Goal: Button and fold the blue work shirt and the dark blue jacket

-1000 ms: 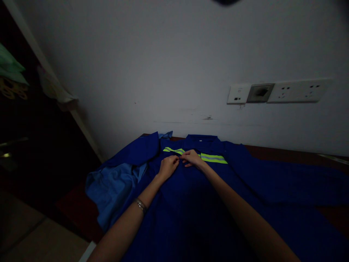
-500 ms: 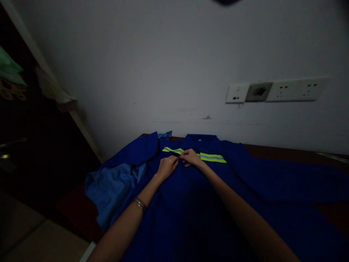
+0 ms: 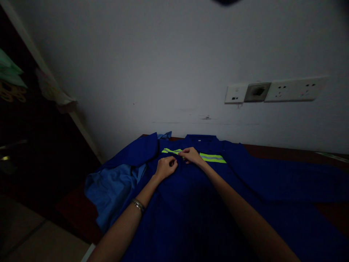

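A dark blue work jacket (image 3: 174, 211) lies spread out, front up, its collar toward the wall. Yellow-green reflective strips (image 3: 212, 158) cross its chest. My right hand (image 3: 191, 155) pinches the cloth at the front opening, beside the left-hand strip. Just below and to the left, my left hand (image 3: 165, 167) is curled, thumb and finger meeting in a ring close to the cloth. Whatever lies between those fingertips is too small and dark to make out. One sleeve (image 3: 139, 149) is folded at the left; the other stretches far right.
Lighter blue cloth (image 3: 114, 189) hangs in folds at the left of the dark red tabletop (image 3: 73, 207). Behind stands a grey wall with a row of sockets (image 3: 289, 90). A dark door with a handle (image 3: 13, 143) is at the left, above a tiled floor.
My left hand has drawn slightly left and down from my right hand, its thumb and finger now forming a visible ring. My right hand stays at nearly the same spot on the jacket.
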Motion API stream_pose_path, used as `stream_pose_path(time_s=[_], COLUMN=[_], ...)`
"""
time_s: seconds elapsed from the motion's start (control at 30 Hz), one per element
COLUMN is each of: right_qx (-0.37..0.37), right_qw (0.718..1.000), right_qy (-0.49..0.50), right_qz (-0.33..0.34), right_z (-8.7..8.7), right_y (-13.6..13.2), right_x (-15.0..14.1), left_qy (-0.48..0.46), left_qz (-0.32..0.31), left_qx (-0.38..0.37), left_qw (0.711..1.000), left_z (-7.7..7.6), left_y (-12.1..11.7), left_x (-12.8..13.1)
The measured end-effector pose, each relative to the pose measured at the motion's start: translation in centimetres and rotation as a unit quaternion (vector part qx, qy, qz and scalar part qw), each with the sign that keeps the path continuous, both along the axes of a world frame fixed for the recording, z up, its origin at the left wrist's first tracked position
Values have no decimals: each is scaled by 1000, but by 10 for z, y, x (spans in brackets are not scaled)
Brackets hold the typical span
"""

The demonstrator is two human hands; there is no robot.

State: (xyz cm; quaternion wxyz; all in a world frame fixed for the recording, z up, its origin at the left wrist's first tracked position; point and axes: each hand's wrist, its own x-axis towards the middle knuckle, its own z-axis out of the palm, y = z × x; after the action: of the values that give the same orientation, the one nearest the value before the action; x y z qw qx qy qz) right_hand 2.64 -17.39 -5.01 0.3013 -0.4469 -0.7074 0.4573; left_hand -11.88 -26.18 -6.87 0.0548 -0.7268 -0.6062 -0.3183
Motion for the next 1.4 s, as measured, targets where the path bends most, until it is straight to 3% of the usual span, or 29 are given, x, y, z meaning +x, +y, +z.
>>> stream_pose_path(time_s=[0.13, 0.23, 0.37, 0.43, 0.53, 0.7, 0.8, 1.27, 1.4], right_qx=[9, 45, 112, 121, 111, 55, 35, 88, 79], right_qw=[1000, 999, 993, 992, 992, 983, 977, 971, 974], right_qy=[11, 18, 34, 22, -49, -162, -188, -207, -199], right_qz=[-1, -2, -6, -22, -41, -71, -93, -81, -78], right_z=[14, 36, 65, 70, 58, 15, -2, -12, -15], right_y=[0, -1, -3, -4, -4, -3, -8, -10, -11], right_x=[3, 10, 31, 46, 73, 127, 150, 156, 149], left_qy=[6, 29, 72, 76, 54, 23, 15, -16, -34], left_qz=[-16, -70, -141, -154, -152, -159, -162, -127, -100], left_qx=[48, 71, 81, 85, 94, 98, 91, 34, -39], left_qw=[999, 995, 984, 982, 982, 982, 982, 991, 994], left_z=[0, -2, -5, -5, -4, -2, -4, -11, -7], left_y=[-5, -11, -17, -17, -17, -16, -16, -12, -1], left_x=[5, 16, 32, 35, 36, 37, 37, 42, 57])
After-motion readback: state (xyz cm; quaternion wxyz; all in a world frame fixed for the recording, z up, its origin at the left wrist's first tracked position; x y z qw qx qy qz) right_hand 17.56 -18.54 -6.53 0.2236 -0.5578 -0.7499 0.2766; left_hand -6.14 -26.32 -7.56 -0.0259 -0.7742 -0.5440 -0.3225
